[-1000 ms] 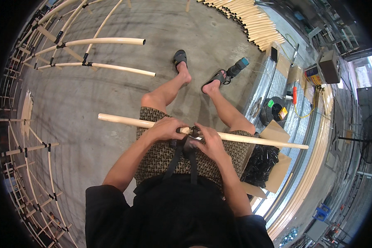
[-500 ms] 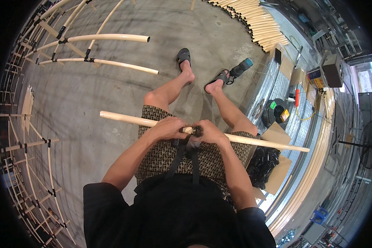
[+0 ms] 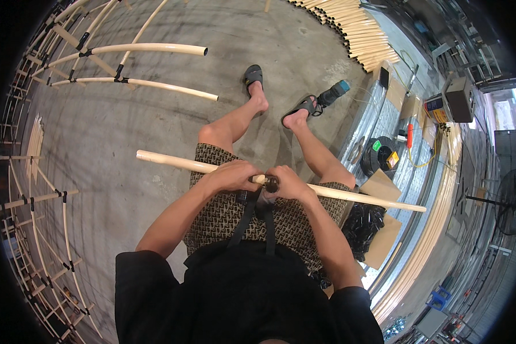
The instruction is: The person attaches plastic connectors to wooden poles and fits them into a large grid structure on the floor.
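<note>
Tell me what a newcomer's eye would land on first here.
First, the pale pole lying across the seated person's lap, gripped mid-length by the left hand and right hand, with a dark band around it between them. Next, the curved frame of tied poles sweeping down the left side, and the pole stack at top right.

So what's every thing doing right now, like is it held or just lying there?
Pale pole: lying across the lap, gripped by both hands.
Left hand: closed on the pole.
Right hand: closed on the pole.
Black strap: wrapped at the pole, hanging down.
Power drill: lying on the floor, untouched.
Pole stack: piled up.
</note>
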### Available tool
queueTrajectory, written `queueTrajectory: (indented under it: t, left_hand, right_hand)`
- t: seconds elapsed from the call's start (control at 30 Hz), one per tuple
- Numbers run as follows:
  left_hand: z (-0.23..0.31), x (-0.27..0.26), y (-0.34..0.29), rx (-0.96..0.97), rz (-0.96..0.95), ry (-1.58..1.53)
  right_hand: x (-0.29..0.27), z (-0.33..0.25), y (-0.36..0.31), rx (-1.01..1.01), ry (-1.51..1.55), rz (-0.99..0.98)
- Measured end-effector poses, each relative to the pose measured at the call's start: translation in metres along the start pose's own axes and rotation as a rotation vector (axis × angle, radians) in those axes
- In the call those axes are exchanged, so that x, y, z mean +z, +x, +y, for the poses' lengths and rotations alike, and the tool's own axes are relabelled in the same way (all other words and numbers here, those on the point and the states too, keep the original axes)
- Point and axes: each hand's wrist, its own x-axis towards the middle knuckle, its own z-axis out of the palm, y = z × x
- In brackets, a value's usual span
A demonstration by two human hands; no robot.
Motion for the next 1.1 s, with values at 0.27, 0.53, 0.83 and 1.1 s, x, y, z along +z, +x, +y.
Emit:
queueTrajectory:
  t: [0.27,0.53,0.83,1.1]
  left_hand:
    - [-0.005,0.002,-0.002,0.01,0.014,-0.04]
    - [-0.007,-0.002,0.003,0.034,-0.024,-0.034]
    - [-0.005,0.0,-0.001,0.041,-0.023,-0.033]
    - [-0.004,0.002,-0.005,0.053,0.014,0.011]
  right_hand:
    - [-0.001,-0.008,0.003,0.118,0.075,-0.007]
    - [0.027,-0.022,-0.013,0.056,-0.187,0.328]
    - [0.003,-0.009,-0.001,0.031,0.016,0.046]
    - [-0.001,0.002,0.007,0.146,0.169,-0.097]
